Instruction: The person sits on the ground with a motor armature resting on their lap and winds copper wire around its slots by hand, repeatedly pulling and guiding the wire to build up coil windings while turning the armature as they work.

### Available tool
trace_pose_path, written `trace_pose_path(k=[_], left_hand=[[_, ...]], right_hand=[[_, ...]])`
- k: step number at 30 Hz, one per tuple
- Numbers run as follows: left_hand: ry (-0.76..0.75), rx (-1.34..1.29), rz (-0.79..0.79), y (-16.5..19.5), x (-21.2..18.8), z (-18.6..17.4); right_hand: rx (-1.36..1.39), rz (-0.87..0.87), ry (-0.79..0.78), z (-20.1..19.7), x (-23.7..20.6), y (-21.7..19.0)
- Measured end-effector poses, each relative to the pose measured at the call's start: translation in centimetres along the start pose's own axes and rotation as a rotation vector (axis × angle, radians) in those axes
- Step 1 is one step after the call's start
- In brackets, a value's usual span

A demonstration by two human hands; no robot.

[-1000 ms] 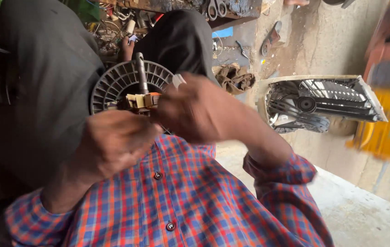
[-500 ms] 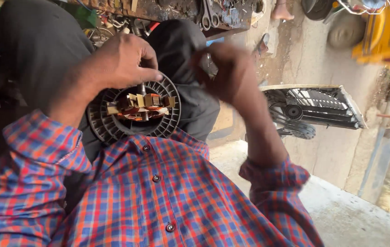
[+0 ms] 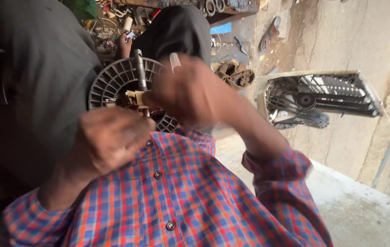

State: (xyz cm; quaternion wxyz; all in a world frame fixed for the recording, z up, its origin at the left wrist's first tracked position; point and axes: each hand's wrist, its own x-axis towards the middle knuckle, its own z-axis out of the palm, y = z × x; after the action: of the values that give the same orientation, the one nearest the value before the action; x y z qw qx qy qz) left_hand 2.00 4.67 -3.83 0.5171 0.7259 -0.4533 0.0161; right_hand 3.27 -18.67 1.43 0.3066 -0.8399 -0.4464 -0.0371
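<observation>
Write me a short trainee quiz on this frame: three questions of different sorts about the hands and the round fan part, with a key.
1. True or false: the round grey ribbed fan part has a metal shaft sticking up from its middle.
2. Multiple choice: where does the other fan housing lie? A) on the person's lap B) on the concrete floor, off to the right hand's side C) on a shelf overhead
3. Fill in: the blurred right hand grips a small pale ____ whose end shows above the fingers, while the left hand is below the fan part.

Key
1. True
2. B
3. tool handle; its exact kind cannot be told
</observation>
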Motion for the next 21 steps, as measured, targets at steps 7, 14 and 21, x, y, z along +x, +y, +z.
trace_pose_path(k=[7, 14, 21], left_hand=[[0.332, -0.284, -0.222, -3.3, 2.1, 0.5], [-0.315, 0.023, -0.142, -9.6, 9.2, 1.5], [-0.153, -0.184, -0.262, -5.3, 7.5, -2.1]], right_hand=[[0.075, 0.621, 0.353, 2.5, -1.3, 8.1], [-0.258, 0.545, 0.116, -0.7, -4.1, 1.9], [0.054, 0.229, -0.389, 2.7, -4.7, -6.1]])
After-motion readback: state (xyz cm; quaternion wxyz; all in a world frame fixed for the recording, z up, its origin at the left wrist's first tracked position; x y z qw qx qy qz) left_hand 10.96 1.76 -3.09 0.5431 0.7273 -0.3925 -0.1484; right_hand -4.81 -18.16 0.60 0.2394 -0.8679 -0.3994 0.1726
